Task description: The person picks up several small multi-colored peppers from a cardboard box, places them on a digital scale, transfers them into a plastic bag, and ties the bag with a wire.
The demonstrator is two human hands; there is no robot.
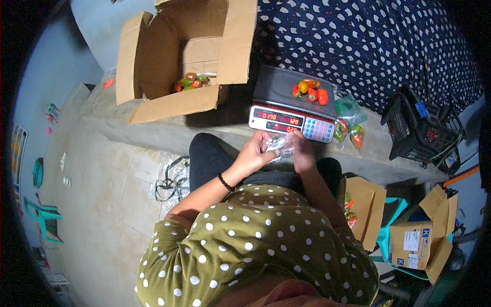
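A crumpled clear plastic bag [280, 145] stretches between my hands above my lap. My left hand [250, 156], with a black beaded bracelet at the wrist, is closed on one side of it. On the other side my right hand [304, 156], partly in shadow, pinches the bag near its top. Just beyond them stands a digital scale [261, 124] with lit red digits and a keypad. Several red and orange peppers [312, 95] lie on its dark weighing plate [271, 87]. What the bag holds, if anything, cannot be made out.
An open cardboard box [153, 56] with peppers [192, 82] stands left of the scale. Bagged peppers [356, 135] lie at its right, before a black plastic crate [424, 123]. Low at right are two more cardboard boxes [372, 212] [409, 235]. Clear plastic [171, 179] lies on the floor.
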